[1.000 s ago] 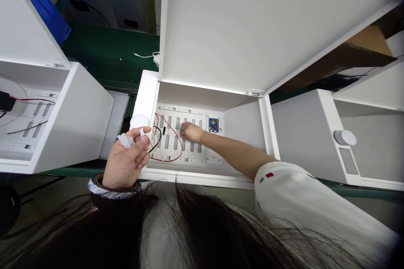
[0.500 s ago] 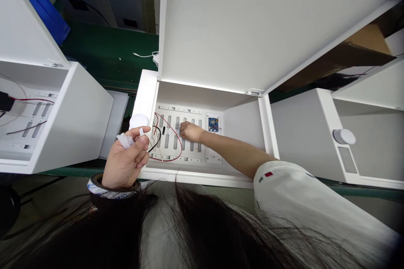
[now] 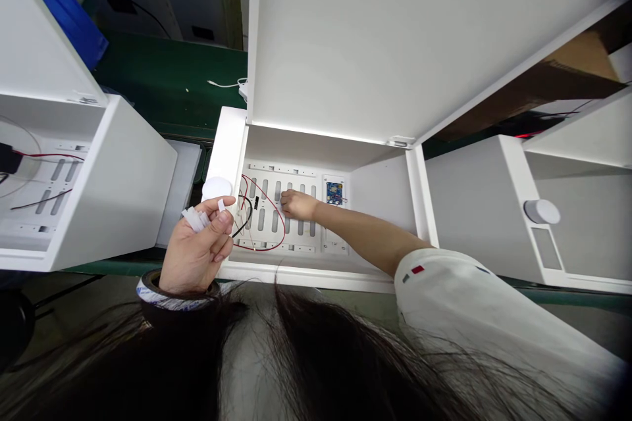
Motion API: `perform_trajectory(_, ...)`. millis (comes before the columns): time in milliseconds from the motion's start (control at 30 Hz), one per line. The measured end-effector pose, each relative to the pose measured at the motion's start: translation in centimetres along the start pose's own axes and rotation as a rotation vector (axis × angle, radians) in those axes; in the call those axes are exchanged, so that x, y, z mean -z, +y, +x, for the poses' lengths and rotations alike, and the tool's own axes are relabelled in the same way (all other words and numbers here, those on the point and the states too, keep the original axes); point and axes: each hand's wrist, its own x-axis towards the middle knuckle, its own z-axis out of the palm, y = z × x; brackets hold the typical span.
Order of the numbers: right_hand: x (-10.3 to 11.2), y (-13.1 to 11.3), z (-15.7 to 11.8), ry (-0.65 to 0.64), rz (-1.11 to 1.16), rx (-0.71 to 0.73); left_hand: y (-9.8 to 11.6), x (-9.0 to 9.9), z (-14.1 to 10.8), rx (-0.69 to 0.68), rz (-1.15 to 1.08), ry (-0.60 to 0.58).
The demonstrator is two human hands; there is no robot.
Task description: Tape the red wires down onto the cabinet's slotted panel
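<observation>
My left hand [image 3: 200, 247] is closed around several small white strips [image 3: 195, 218], held up beside the round white knob [image 3: 216, 189] on the cabinet's left edge. A roll of tape [image 3: 170, 301] sits round my left wrist. Inside the open white cabinet [image 3: 316, 274], my right hand [image 3: 298, 204] presses its fingers together at the slotted back panel [image 3: 269, 187]. Whatever those fingers hold is hidden. Left of them, red wire [image 3: 283, 230] and black cable [image 3: 249, 220] curve over the panel. A blue circuit board [image 3: 335, 193] is mounted to the right of my right hand.
The cabinet's lid [image 3: 336, 39] stands raised behind it. Another open cabinet [image 3: 106, 191] with wires inside is on the left, and one more [image 3: 478, 210] with a knob is on the right. A cardboard box [image 3: 577, 72] and a white cable [image 3: 224, 85] lie farther back.
Both hands stay nearly where they were. The view has shifted very slightly, and a small red glow now shows behind the cabinet on the right.
</observation>
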Motion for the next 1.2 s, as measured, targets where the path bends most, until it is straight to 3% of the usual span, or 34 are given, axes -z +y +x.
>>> perform_trajectory(1200,0.09,0.43,0.05,0.023,0.042,-0.034,0.04,0.07,0.08,-0.009,0.013,-0.005)
